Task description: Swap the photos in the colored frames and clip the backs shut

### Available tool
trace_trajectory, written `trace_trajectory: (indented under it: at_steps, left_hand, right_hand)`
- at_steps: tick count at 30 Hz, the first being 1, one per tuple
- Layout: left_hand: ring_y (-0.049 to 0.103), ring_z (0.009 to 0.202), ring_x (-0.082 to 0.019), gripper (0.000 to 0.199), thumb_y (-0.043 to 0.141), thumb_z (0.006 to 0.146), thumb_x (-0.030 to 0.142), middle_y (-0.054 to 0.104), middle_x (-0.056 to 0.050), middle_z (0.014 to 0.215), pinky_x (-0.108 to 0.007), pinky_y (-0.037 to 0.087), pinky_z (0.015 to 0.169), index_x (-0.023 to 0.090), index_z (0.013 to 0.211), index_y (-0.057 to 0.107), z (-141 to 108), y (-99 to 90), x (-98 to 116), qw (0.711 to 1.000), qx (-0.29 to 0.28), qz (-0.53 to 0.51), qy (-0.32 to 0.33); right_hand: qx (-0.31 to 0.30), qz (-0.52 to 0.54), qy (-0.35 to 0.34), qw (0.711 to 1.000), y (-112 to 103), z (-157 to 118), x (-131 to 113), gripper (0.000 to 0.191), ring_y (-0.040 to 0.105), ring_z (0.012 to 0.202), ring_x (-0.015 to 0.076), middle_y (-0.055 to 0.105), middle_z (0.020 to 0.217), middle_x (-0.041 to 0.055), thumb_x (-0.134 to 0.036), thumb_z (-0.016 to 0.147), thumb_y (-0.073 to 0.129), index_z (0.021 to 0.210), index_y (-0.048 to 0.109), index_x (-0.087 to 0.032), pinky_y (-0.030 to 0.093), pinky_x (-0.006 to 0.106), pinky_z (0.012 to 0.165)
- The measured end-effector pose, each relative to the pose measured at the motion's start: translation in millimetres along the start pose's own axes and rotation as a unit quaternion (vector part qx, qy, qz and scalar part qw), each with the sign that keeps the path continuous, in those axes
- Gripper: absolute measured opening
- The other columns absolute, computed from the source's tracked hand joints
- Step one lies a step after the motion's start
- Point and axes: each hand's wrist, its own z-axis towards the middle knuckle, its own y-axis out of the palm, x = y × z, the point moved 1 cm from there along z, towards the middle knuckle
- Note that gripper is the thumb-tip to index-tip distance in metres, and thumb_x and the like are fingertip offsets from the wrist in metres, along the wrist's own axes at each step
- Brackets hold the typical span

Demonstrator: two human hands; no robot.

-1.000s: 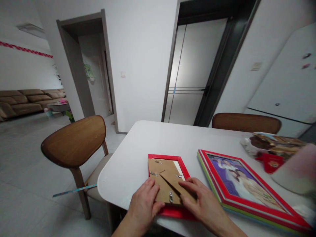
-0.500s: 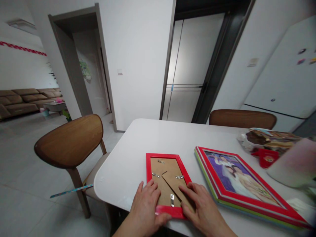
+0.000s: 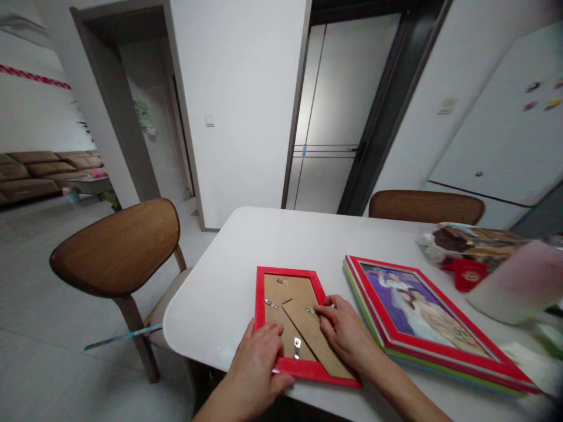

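A red picture frame (image 3: 303,370) lies face down on the white table, its brown backing board (image 3: 292,287) with small metal clips facing up. My left hand (image 3: 259,363) rests over the frame's near left corner, thumb at the near edge and fingers spread on frame and board. My right hand (image 3: 345,328) is at the frame's right side, its fingertips bent together on the right metal clip (image 3: 310,310). The board's slanted stand flap lies flat. To the right is a stack of frames, the top one red with a photo (image 3: 422,310) of people.
Behind the stack on the white table (image 3: 272,234) are a crumpled bag (image 3: 479,240), a red packet (image 3: 470,274) and a pale pink container (image 3: 519,284). Wooden chairs stand at the left (image 3: 123,246) and far side (image 3: 426,206).
My right hand has moved up from the frame's near right corner to the right clip, uncovering that corner. My left hand stays on the near left corner. The view has shifted slightly.
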Motion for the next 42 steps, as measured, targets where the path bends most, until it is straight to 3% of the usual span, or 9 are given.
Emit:
trace_trajectory:
  at_steps: [11,15,20,24,30,35,42]
  left_hand:
    - [0.035,0.117,-0.020,0.033,0.066,0.062,0.030,0.044,-0.007,0.125,-0.040,0.014,0.102,0.019,0.090,0.054,0,0.0,-5,1.000,-0.009,-0.012,-0.003]
    - [0.034,0.117,-0.019,0.036,0.068,0.060,0.029,0.043,-0.006,0.126,-0.039,0.015,0.101,0.019,0.091,0.053,-2,-1.9,-9,1.000,-0.016,-0.019,0.001]
    - [0.034,0.117,-0.019,0.033,0.068,0.060,0.028,0.043,-0.006,0.126,-0.038,0.015,0.101,0.019,0.087,0.053,-3,-5.0,-11,0.999,-0.023,-0.022,0.006]
    - [0.034,0.118,-0.019,0.031,0.068,0.060,0.028,0.043,-0.006,0.126,-0.038,0.016,0.101,0.019,0.085,0.053,-3,-4.7,-11,1.000,-0.022,-0.021,0.008]
    - [0.034,0.117,-0.019,0.031,0.068,0.059,0.026,0.044,-0.006,0.125,-0.038,0.016,0.101,0.019,0.084,0.052,-2,-3.8,-11,1.000,-0.020,-0.021,0.008]
    - [0.036,0.116,-0.020,0.032,0.069,0.059,0.025,0.045,-0.007,0.124,-0.038,0.016,0.101,0.018,0.085,0.052,-2,-4.0,-11,0.999,-0.016,-0.030,0.007]
    - [0.036,0.116,-0.019,0.029,0.069,0.059,0.026,0.045,-0.006,0.124,-0.037,0.017,0.100,0.019,0.081,0.052,-3,-3.0,-13,0.999,-0.012,-0.033,0.017]
  right_hand:
    - [0.001,0.036,0.022,0.999,1,-3,3,0.028,0.051,0.080,0.0173,0.051,0.085,0.0076,-0.025,0.076,0.039,0.077,0.065,-0.017,0.041,0.028,0.074]
    - [-0.004,0.043,-0.008,0.999,-3,-12,0,0.031,0.050,0.090,0.0179,0.050,0.096,0.0096,-0.023,0.077,0.035,0.085,0.064,-0.016,0.040,0.029,0.081]
    - [0.050,0.006,-0.027,0.998,-2,-26,0,0.033,0.044,0.100,0.0227,0.050,0.107,0.0130,-0.024,0.077,0.037,0.097,0.061,-0.014,0.036,0.036,0.087]
    - [0.040,0.010,-0.013,0.999,-3,-22,-4,0.031,0.048,0.091,0.0208,0.055,0.095,0.0117,-0.027,0.078,0.038,0.091,0.063,-0.015,0.038,0.033,0.081]
    - [-0.034,-0.003,0.036,0.999,-9,5,-9,0.021,0.051,0.074,0.0177,0.054,0.074,0.0069,-0.020,0.072,0.043,0.067,0.064,-0.017,0.038,0.027,0.068]
    - [-0.043,0.005,0.087,0.995,-8,11,-6,0.019,0.051,0.067,0.0144,0.052,0.072,0.0051,-0.015,0.068,0.042,0.066,0.061,-0.015,0.037,0.024,0.063]
    - [-0.029,0.004,0.081,0.996,-7,6,-5,0.018,0.050,0.066,0.0144,0.050,0.074,0.0050,-0.018,0.068,0.041,0.066,0.059,-0.015,0.039,0.025,0.063]
